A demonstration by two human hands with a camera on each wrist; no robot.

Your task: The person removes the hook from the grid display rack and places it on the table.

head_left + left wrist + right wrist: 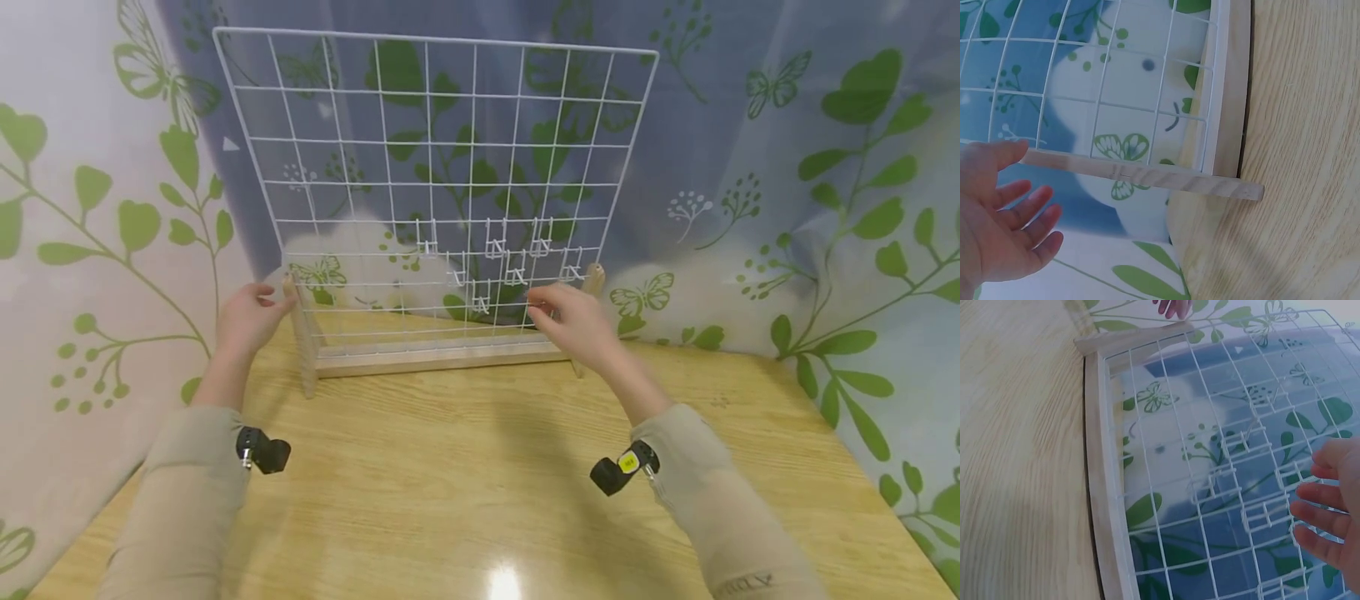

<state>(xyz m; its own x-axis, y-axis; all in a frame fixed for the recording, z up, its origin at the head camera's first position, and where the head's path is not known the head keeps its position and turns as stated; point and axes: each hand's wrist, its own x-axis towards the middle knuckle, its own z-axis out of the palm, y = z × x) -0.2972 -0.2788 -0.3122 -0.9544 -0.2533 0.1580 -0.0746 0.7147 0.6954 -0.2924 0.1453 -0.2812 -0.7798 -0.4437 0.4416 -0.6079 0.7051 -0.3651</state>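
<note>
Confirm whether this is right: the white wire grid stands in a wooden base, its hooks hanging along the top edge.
Wrong on the hooks: the head view shows them hanging on the lower half of the white wire grid, which does stand in a wooden base.

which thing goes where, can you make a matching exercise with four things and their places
1. white wire grid panel
2. small white wire hooks
3. pale wooden stand
4. person's bare left hand

A. resting on the yellowish wood-grain tabletop
B. at the top of the stand's left leg
C. rising from the stand
D. hanging on the panel's lower half

Pairs: 1C, 2D, 3A, 4B
</note>
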